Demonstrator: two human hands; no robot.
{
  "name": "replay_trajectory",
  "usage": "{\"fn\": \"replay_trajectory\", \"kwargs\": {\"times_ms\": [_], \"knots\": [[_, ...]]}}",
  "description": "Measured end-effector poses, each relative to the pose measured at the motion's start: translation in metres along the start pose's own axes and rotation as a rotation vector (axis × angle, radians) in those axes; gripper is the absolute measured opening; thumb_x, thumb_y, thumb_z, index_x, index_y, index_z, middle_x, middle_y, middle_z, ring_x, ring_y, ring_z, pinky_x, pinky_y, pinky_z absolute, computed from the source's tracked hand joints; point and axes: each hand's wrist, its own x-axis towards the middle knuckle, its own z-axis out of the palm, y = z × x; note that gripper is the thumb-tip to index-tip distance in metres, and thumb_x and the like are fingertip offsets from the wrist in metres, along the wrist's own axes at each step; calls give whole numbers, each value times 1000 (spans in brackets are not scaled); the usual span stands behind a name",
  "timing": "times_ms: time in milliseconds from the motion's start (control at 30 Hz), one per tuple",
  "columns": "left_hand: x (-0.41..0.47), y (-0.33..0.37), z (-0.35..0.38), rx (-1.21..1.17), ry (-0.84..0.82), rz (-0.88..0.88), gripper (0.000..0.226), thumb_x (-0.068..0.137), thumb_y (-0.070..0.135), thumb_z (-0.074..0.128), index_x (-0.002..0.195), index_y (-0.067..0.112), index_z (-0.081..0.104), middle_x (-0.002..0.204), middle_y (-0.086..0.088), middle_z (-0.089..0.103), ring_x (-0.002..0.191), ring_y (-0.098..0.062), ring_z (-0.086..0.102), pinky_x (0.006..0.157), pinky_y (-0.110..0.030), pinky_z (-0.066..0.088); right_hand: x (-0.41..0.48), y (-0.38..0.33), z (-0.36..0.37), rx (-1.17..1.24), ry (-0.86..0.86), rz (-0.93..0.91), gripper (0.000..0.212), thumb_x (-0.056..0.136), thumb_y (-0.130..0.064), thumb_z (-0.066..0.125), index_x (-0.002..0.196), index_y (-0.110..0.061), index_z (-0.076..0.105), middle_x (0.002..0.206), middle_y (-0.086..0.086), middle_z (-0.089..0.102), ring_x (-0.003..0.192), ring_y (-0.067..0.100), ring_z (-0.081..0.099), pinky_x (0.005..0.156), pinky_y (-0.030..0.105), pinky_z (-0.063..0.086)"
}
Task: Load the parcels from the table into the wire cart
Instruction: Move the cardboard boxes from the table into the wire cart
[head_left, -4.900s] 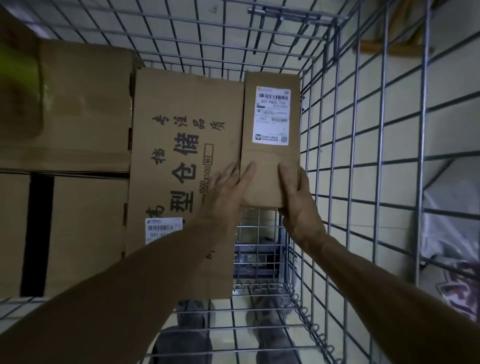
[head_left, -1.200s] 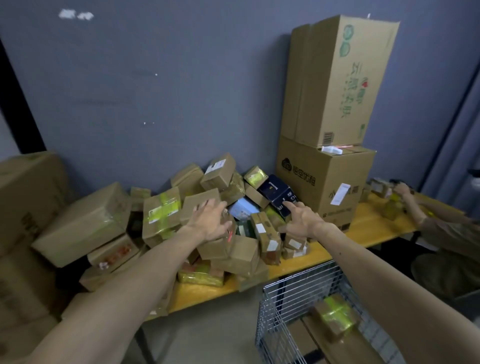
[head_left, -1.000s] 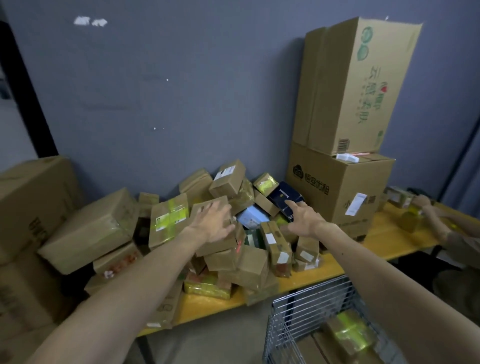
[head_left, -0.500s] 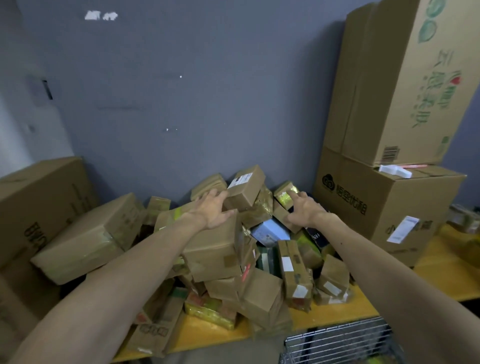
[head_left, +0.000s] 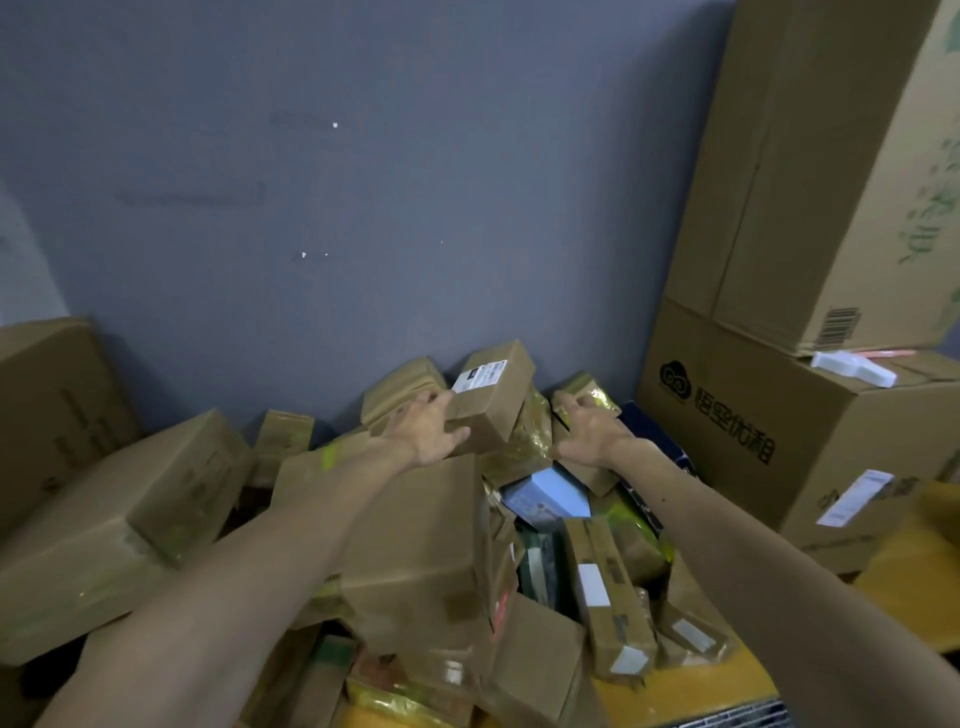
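Left grip (head_left: 428, 434) clasped the left end of a small labelled box (head_left: 493, 400) between fingers and thumb, at the top of the parcel heap in the centre of the frame. Right grip (head_left: 589, 434) lay spread, fingers flat on a gold-taped parcel (head_left: 584, 384) just right of that box. The heap sat on a yellow surface (head_left: 691, 691) against the grey wall (head_left: 415, 208).
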Motion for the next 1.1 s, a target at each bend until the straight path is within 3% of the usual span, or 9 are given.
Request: {"fn": "replay_trajectory", "kwargs": {"times_ms": [267,367,500,700,800,933,1100], "knots": [[91,-55,11,-122,-112,39,63,90,48,63,144,27,39,145,-3,46,129,-26,48,105,-43,43,86,-49,21,33,-31,86,78,72,-33,59,142,-20,27,124,15,42,119,39,49,99,46,46],[112,-69,25,-142,-173,44,66,91,43,63,149,28,34,148,-3,44,132,-25,45,109,-45,40,108,-62,36,29,-55,112,82,78,-28,63,147,-20,19,131,19,38,120,41,48,100,46,46],[132,-80,45,-228,-289,39,78,93,34,65,156,30,18,157,-5,34,139,-27,39,114,-47,36,134,-70,55,44,-58,159,86,78,-25,54,150,-29,7,138,25,36,128,44,40,102,48,43],[158,-92,67,-448,-367,-15,93,89,23,70,155,43,7,158,-7,29,143,-31,32,115,-53,32,157,-75,64,-30,-71,191,96,86,-22,58,157,-21,-7,150,28,22,129,41,43,109,42,37],[167,-97,77,-518,-391,-37,103,87,18,73,156,41,1,160,-9,24,145,-31,28,116,-50,29,167,-71,72,7,-83,199,102,84,-21,61,156,-25,-12,151,27,19,127,41,45,108,43,40],[180,-99,89,-611,-362,-27,104,82,9,77,156,39,10,160,-6,22,145,-28,26,115,-43,28,174,-66,81,52,-94,182,110,82,-19,64,152,-33,-20,150,27,19,125,39,45,108,45,41],[187,-87,97,-649,-266,-22,98,79,13,81,152,45,24,152,-10,22,138,-30,34,101,-29,36,181,-54,80,179,-35,201,104,84,-11,62,155,-33,-11,137,22,42,114,34,55,97,33,47]]}}
